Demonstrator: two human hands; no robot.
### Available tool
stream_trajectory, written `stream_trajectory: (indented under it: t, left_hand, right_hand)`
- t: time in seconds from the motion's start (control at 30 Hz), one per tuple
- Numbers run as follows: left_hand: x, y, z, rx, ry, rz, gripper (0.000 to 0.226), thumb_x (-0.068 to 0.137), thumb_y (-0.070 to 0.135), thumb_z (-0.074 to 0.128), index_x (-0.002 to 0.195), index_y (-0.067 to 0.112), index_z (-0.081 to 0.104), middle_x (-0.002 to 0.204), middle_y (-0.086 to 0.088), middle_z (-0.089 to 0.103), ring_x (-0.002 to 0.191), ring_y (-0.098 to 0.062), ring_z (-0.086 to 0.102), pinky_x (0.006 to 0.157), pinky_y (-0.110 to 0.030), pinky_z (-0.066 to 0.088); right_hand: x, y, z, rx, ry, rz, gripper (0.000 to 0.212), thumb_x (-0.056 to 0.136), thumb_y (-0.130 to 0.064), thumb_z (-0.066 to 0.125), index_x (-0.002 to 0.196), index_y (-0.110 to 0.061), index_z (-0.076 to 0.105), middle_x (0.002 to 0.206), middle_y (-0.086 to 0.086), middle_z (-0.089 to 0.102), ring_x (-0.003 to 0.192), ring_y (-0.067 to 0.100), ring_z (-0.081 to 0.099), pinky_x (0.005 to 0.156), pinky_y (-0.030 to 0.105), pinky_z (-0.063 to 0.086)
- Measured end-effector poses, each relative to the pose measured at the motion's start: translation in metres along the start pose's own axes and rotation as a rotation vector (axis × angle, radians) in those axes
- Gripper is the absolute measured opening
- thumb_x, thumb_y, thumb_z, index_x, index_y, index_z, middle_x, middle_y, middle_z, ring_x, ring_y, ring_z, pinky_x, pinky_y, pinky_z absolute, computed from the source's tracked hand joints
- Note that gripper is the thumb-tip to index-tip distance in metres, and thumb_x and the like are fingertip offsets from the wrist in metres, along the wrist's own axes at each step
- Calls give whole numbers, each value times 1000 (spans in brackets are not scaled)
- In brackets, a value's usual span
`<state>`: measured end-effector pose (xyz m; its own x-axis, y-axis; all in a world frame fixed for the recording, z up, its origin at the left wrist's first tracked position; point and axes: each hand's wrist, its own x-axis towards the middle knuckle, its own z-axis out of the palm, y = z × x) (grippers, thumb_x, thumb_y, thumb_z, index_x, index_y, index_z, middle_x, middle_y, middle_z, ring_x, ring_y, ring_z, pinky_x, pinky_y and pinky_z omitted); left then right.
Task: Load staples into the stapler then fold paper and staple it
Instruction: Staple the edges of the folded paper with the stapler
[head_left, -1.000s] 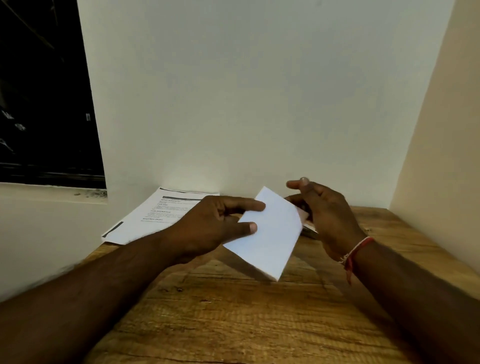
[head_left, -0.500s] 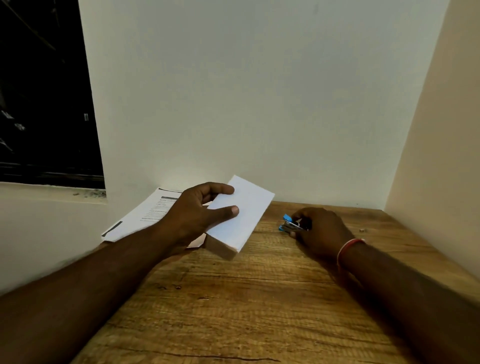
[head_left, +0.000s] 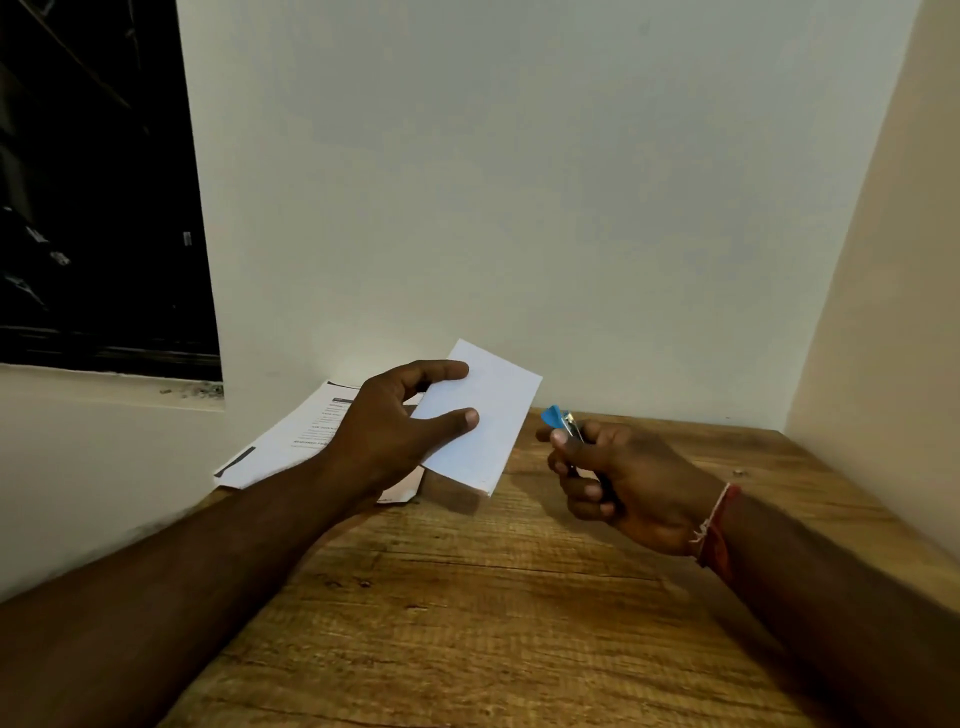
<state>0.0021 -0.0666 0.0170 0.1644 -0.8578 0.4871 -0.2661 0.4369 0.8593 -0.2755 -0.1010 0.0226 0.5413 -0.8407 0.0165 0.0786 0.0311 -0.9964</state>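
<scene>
**Operator:** What is to be noted at the left?

**Inspector:** A printed sheet (head_left: 291, 441) is laid flat at the left rear of the wooden table (head_left: 467, 597), partly hidden by the left hand (head_left: 384, 436). The folded paper (head_left: 483, 426) is pinched along its left edge, thumb on top and fingers curled over the far side, and is held above the table surface. Only that one edge is gripped; the free right side is unsupported.

**Operator:** And at the right?

**Inspector:** The stapler (head_left: 563, 423) is enclosed by the right hand (head_left: 618, 483), fingers wrapped tightly around its body; only the blue tip and a metal part are exposed. It is held near the paper's right edge, not touching it.

**Operator:** Which faults are to be expected?

**Inspector:** The layers may be splayed or shifted if the unsupported edge is pushed by the stapler mouth, so a crooked staple could be set. If the edge is inserted too shallowly, the fold may be missed. Whether staples are seated cannot be told; a dry press is possible.
</scene>
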Motion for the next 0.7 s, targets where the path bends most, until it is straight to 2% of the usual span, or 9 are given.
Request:
stream_trajectory:
  t: [0.1,0.2,0.3,0.4,0.47,0.6,0.7]
  left_hand:
    - [-2,5,0,33,13,47,52,85,23,99,129,42,80,137,13,74,110,-16,80,79,-26,67]
    - [-5,8,-1,75,3,80,52,86,23,98,131,42,79,137,15,73,106,-13,81,76,-22,64]
    - [-7,10,1,84,-8,95,52,86,22,98,130,42,79,139,14,74,102,-9,81,77,-25,66]
    - [-7,12,2,109,-21,94,53,85,25,99,130,45,78,141,15,72,104,-10,80,80,-31,70]
    - [-7,13,2,148,-33,95,55,84,29,99,131,47,77,143,17,70,107,-13,80,80,-34,71]
    - [-7,13,1,173,-55,95,56,84,31,100,131,49,77,145,14,69,109,-17,80,81,-40,72]
    - [-6,13,1,228,-79,124,56,84,33,100,132,50,75,145,14,69,109,-21,80,81,-40,72]
  right_hand:
    - [-5,-2,4,-15,-22,34,46,109,-35,59,140,-1,59,83,6,59,55,13,34,51,28,21]
    - [-6,-1,4,-86,-32,10,51,105,-45,60,132,-2,69,91,6,64,59,16,45,48,27,30]
    - [-6,4,8,-97,-26,-6,50,100,-45,64,122,-2,73,88,4,64,61,16,49,48,26,37]
    - [-9,4,14,-60,-53,7,40,104,-39,63,114,-1,64,79,7,68,54,15,51,53,30,38]
    - [-10,3,16,-49,-73,23,36,108,-34,60,118,1,63,80,7,71,53,13,55,57,33,39]
    - [-8,6,14,-61,-43,9,46,106,-32,63,130,7,66,80,7,71,55,12,60,61,35,40]
    - [-6,7,12,-76,-65,-16,48,99,-35,71,127,4,71,96,16,74,64,17,62,61,34,42]
